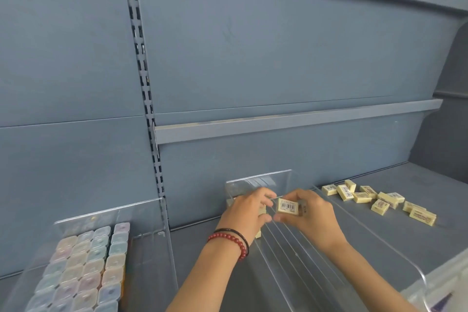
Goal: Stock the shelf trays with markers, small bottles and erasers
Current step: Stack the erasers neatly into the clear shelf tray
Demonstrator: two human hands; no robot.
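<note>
A clear acrylic tray [291, 258] with several lanes stands on the grey shelf at centre. My right hand [309, 215] holds cream erasers [287, 206] over it, barcode side up. My left hand [245, 213], with red and black bracelets at the wrist, rests in the tray's leftmost lane on a few cream erasers [258, 234] lying there, partly hidden by the hand. A loose heap of cream erasers [379, 200] lies on the shelf to the right of the tray.
A second clear tray [152, 248] at lower left holds rows of pastel marker caps [83, 268]. A grey rail [291, 121] runs along the back panel above. A translucent bin edge [445, 284] shows at lower right.
</note>
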